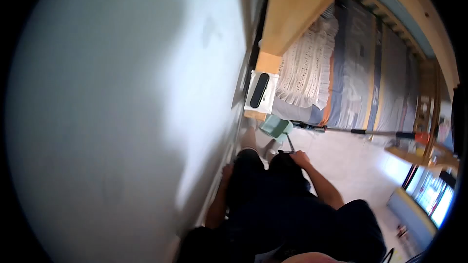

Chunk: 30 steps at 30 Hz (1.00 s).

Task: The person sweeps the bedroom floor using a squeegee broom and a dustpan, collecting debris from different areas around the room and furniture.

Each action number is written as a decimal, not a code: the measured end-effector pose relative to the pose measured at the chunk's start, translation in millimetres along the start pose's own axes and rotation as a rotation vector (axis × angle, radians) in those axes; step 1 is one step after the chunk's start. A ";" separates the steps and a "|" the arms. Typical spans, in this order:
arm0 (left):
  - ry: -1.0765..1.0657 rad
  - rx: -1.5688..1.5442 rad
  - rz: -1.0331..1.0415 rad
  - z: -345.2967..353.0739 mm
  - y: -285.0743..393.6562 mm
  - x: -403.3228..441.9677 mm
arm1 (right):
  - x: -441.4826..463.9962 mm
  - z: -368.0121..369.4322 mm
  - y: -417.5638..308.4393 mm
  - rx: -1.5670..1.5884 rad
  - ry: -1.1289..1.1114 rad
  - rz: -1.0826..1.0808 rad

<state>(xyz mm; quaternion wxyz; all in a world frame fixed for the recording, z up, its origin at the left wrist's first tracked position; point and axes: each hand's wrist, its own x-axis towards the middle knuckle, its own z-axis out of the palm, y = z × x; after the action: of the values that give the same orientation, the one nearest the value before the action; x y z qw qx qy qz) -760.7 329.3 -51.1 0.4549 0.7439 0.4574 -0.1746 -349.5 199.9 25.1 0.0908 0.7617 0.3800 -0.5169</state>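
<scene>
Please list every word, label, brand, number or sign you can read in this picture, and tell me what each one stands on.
No text can be read with certainty.
Striped bedding: pale, letter-like marks, too blurred to read.
White item on the bed's corner: a tiny dark mark beside the black oblong, too small to read.
Green dustpan: no lettering visible.

And here we have it: a pale green dustpan [277, 127], down low at the centre, its hollow showing a deeper green, set askew with one corner reaching left. From its near side we follow a thin, dark handle [291, 143], slanting nearer and slightly right, its near end gripped. Finer detail blurs on us.
</scene>
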 end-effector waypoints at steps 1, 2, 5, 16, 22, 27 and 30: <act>0.011 -0.184 -0.203 -2.1 5.2 9.6 | -23.7 -30.3 -31.0 0.147 0.054 0.230; 0.027 -0.371 -0.420 -14.3 28.2 10.8 | -11.4 -9.5 -16.2 0.117 0.047 0.216; -0.073 0.033 -0.352 -65.4 87.7 10.7 | -11.3 -3.9 -16.8 0.131 0.070 0.268; 0.107 0.011 -0.067 -46.9 72.2 -1.1 | 2.5 2.0 -12.3 0.067 0.017 0.183; 0.319 0.029 -0.320 -48.5 98.1 -6.9 | -11.7 -17.2 -27.3 0.164 0.021 0.298; 0.524 0.048 -0.292 -63.2 120.3 -5.9 | -10.1 -35.6 -43.6 0.173 -0.023 0.291; 0.264 -0.302 -0.537 -76.4 112.9 -12.7 | -4.5 -24.6 -40.9 0.160 -0.026 0.318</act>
<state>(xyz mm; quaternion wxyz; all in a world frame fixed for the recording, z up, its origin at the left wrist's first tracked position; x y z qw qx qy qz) -684.5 367.6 56.0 0.4345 0.5371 0.7129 -0.1206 -360.1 239.2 50.3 0.1154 0.8103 0.2113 -0.5343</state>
